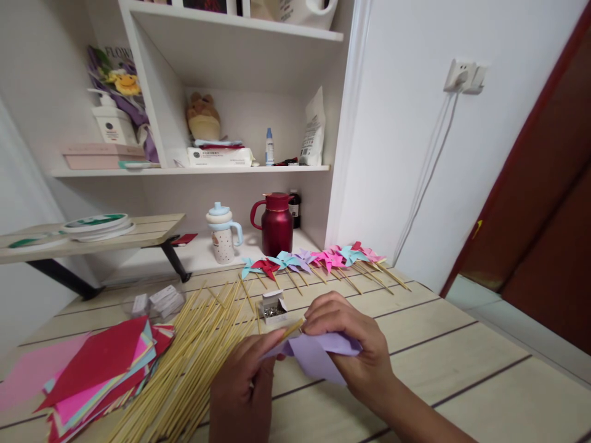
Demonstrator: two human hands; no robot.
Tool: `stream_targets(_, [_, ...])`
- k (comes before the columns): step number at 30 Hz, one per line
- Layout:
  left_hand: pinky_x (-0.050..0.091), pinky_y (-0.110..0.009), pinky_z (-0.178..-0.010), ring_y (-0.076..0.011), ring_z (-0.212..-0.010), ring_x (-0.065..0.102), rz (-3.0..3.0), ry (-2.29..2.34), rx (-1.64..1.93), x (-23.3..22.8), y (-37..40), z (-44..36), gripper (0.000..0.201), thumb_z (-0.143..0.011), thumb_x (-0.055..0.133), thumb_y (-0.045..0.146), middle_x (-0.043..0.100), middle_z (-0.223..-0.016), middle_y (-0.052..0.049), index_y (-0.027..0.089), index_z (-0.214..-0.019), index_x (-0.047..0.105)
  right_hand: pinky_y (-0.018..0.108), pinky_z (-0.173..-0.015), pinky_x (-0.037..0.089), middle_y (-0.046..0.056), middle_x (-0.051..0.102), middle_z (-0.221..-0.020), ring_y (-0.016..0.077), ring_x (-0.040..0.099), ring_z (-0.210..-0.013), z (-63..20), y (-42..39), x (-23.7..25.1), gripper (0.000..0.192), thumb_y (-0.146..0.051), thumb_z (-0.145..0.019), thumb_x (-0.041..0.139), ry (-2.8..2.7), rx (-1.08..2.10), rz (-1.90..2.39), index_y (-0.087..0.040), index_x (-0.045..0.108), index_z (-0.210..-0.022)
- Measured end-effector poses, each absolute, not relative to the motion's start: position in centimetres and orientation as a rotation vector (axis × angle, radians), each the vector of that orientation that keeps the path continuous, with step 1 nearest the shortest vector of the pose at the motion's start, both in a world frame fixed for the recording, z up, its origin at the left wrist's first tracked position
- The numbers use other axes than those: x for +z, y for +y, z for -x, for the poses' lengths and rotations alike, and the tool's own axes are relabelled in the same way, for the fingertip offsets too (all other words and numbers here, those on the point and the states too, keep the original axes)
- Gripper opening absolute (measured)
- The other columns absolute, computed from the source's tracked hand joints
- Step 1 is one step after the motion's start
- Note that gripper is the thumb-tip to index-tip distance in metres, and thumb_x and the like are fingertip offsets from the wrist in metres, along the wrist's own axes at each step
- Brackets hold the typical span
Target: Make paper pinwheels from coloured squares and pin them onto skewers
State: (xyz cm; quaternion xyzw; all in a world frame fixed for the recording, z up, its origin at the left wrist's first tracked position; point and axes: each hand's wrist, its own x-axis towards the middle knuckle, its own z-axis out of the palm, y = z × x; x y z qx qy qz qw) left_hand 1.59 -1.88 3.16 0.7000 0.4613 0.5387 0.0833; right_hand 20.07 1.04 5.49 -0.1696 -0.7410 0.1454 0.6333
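A light purple paper pinwheel (316,357) is held between my two hands above the table. My right hand (351,338) is closed on its right side, fingertips at the tip of a thin bamboo stick (294,328). My left hand (247,375) pinches the pinwheel's left edge close to the same stick; most of the stick is hidden. Just beyond my hands stands an open small box of metal pins (274,309). Left of my left hand lies a loose heap of bamboo sticks (198,351). Finished-looking pinwheels on sticks (330,261) lie in a row at the back.
Coloured paper sheets (101,357) are stacked at the left, with small white boxes (166,300) behind them. A red thermos jug (277,224) and a speckled cup (222,237) stand at the shelf's foot. A small raised stand (152,231) carries round lids at the left.
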Motion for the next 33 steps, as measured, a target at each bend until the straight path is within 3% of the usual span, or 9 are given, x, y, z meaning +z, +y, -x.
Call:
stream_targets(15, [0.059, -0.021, -0.077, -0.0138, -0.087, 0.073, -2.329, 1.241, 1.654, 3.46, -2.04, -1.33, 0.034, -0.083, 0.055, 0.011, 0.077, -0.097, 0.002, 0.027, -0.108, 0.072, 0.04, -0.075, 0.051, 0.005, 0.07, -0.079, 0.0211, 0.064, -0.079, -20.06, 1.15, 5.29, 0.014, -0.01, -0.086, 0.064, -1.696, 0.34, 0.38, -0.021, 0.071, -0.093])
stream_targets(33, [0.058, -0.021, -0.078, -0.013, -0.089, 0.073, -2.329, 1.277, 1.635, 3.34, -1.93, -1.24, 0.03, -0.087, 0.055, 0.015, 0.078, -0.098, 0.003, 0.028, -0.108, 0.072, 0.041, -0.075, 0.051, 0.005, 0.07, -0.079, 0.0206, 0.064, -0.077, -20.07, 1.12, 5.41, 0.014, -0.011, -0.087, 0.065, -1.693, 0.335, 0.344, -0.021, 0.071, -0.095])
